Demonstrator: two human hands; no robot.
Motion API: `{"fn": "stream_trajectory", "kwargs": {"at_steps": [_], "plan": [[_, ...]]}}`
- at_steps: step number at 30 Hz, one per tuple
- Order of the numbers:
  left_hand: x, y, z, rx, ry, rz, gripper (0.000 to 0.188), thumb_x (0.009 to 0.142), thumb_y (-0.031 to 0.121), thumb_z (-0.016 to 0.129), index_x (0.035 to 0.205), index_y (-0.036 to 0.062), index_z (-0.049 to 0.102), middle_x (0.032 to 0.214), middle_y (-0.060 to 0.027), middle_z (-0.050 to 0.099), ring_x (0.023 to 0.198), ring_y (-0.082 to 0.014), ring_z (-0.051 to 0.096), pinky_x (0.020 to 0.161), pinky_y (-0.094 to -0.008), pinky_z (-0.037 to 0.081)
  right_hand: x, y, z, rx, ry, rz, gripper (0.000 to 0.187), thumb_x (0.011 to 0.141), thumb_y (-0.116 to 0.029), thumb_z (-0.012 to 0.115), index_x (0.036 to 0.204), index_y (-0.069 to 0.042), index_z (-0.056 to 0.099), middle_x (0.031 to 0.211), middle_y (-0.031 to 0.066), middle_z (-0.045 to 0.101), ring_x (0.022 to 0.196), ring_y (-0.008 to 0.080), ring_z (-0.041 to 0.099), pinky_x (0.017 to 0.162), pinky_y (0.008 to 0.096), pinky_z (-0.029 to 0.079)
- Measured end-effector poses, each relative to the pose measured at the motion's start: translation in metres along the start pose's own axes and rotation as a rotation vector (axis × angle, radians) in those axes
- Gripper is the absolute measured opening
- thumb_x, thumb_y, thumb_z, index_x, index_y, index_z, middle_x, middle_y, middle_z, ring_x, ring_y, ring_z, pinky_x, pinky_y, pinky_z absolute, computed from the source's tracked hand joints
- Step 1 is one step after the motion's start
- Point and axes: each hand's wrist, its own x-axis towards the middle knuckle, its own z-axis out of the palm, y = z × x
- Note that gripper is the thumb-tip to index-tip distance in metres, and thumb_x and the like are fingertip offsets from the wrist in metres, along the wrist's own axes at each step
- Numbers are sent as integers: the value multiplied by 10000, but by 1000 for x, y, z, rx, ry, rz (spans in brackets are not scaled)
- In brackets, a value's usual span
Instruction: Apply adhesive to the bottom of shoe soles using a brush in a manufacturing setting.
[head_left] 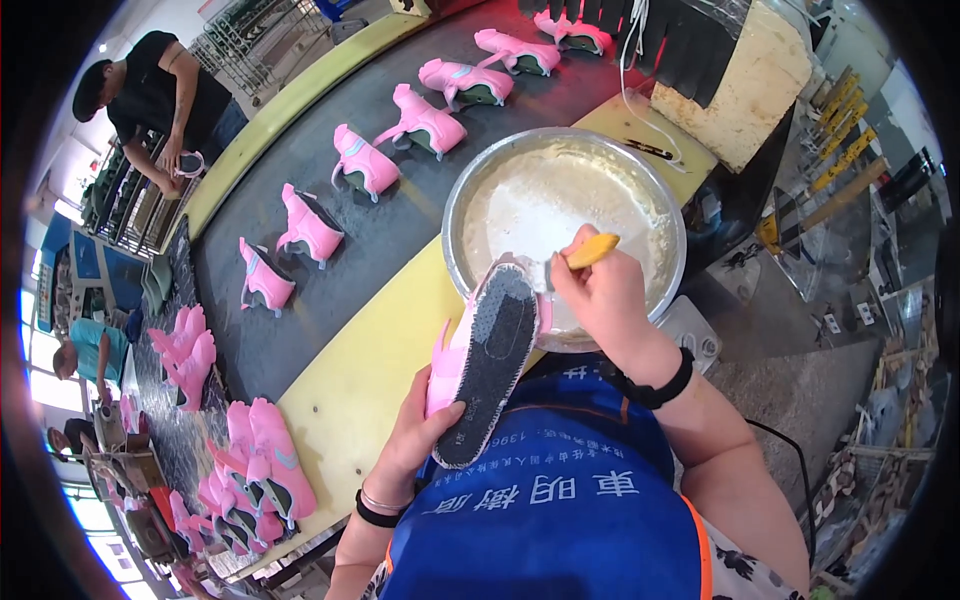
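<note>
My left hand point(418, 428) grips a pink shoe upper point(492, 355) by its heel end, thumb on the dark grey bottom, which is turned up toward me. Stitches run along the edge of that bottom. In my right hand point(610, 300) is a brush point(592, 250) with a yellow handle, pinched between the fingers. The brush's pale bristle end meets the toe edge of the upper. Under the toe and my right hand stands a wide metal basin point(456, 180) with whitish liquid point(530, 208) in it and dried residue around its inner wall.
A dark conveyor belt point(330, 268) carries a row of pink uppers point(425, 120) toward a black strip curtain point(690, 50). More pink uppers point(270, 455) are heaped at the left on the yellow ledge point(350, 400). A co-worker point(170, 95) stands across the belt; other people are farther left.
</note>
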Motion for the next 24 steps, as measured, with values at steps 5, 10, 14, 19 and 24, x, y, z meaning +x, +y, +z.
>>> {"fn": "stream_trajectory", "kwargs": {"at_steps": [5,10,14,19,24], "plan": [[-2,-1,3,40,28,25,832,866,267,724,1506,-73,317,1411,-198,513,1315,-244,491,1121,-368,379,-39,-9,-13,17,-57,52,212,904,-107,701,810,-50,520,634,122,582,569,335,616,541,391,458],[-3,-2,3,41,26,15,836,877,284,714,1511,-75,305,1419,-200,506,1314,-245,492,1117,-367,384,-57,-21,-21,93,-77,53,218,906,-88,711,797,-51,525,612,101,555,518,269,573,516,340,435],[-6,-2,4,-5,2,-24,817,896,281,689,1516,-76,293,1433,-201,496,1321,-243,488,1123,-362,382,-43,-20,-16,209,48,24,218,919,-94,722,819,-52,534,629,101,570,529,244,579,529,333,440],[-9,1,6,-30,-11,-14,756,923,216,639,1527,-67,283,1456,-187,485,1336,-227,479,1131,-355,378,-50,-30,0,225,-1,-100,212,927,-103,727,849,-59,536,651,107,574,546,263,569,540,343,445],[-10,1,3,-34,-16,-35,743,928,210,626,1529,-61,283,1461,-180,486,1337,-221,481,1128,-353,382,-71,-46,-14,265,-193,11,217,916,-110,719,829,-57,527,648,117,581,571,286,616,543,371,453]]}}
